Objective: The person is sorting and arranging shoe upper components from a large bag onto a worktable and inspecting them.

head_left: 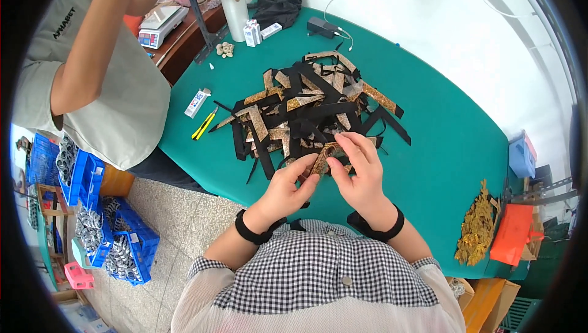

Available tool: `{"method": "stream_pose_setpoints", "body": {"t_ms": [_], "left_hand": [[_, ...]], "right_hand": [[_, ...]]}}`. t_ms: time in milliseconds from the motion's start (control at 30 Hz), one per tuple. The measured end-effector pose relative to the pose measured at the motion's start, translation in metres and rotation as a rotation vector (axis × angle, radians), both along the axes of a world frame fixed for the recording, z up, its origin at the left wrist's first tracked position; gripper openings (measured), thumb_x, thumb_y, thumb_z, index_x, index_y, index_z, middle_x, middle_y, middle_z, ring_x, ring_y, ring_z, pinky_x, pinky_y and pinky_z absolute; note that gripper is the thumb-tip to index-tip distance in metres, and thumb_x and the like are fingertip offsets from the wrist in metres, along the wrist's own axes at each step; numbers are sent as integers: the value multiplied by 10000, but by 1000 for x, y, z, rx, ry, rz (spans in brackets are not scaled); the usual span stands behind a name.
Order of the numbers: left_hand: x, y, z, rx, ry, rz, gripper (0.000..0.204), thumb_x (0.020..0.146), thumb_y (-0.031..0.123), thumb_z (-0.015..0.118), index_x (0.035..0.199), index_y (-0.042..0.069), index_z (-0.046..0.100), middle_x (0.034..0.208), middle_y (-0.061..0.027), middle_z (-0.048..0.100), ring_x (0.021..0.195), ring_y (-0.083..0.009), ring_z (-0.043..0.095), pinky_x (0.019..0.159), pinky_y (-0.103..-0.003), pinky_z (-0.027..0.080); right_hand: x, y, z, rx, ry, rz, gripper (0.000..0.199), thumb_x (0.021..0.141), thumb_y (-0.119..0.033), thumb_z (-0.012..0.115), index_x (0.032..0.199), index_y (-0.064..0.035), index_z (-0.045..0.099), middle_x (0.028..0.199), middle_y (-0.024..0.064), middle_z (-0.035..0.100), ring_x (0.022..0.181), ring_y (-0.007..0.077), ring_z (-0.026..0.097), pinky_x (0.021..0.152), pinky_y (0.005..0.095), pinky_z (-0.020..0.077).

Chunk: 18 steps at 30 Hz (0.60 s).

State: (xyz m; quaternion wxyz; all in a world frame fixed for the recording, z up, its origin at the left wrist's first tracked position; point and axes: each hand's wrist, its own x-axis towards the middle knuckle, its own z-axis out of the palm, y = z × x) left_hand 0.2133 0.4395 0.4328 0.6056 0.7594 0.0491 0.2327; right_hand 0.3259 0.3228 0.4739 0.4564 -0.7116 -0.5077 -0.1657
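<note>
Head view, centre of the frame: the left hand (286, 187) and the right hand (360, 174) meet just above the checked shirt, both pinched on one gold glitter strip (321, 159). Thumb and forefinger of each hand close narrowly on it, and the strip runs tilted between them, raised off the green table (441, 149), seemingly so both of its faces can be worked by the fingertips. Just beyond the hands, toward the upper middle, lies the heap of black and gold strips (306, 109), near enough to reach without leaning. A yellow utility knife (204, 123) and a small white box (197, 102) lie left of the heap. At the right edge sits a pile of gold trim (476, 226) beside an orange bag (511, 235).

The strip's lower end is hidden behind the fingers. At upper left a second person's grey shirt (116, 100) is cut off by the fisheye rim. Blue crates (86, 177) at lower left hold parts too small to identify.
</note>
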Motion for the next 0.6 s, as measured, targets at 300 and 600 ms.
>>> {"method": "stream_pose_setpoints", "body": {"t_ms": [300, 600], "left_hand": [[-16, -12, 7, -409, 5, -147, 375, 856, -2, 417, 1228, -13, 362, 1016, -92, 553, 820, -133, 584, 719, -245, 484], [-33, -9, 10, -882, -75, -181, 337, 896, 52, 337, 1229, 5, 364, 978, -91, 566, 791, -137, 582, 690, -252, 495]], "right_hand": [[-15, -2, -11, 141, -11, 15, 270, 636, -3, 685, 895, -65, 638, 921, 75, 558, 666, 168, 528, 555, 260, 447], [-39, -13, -4, 89, -198, 126, 292, 562, 33, 662, 833, -73, 640, 849, 61, 548, 684, 199, 541, 568, 284, 447]]}}
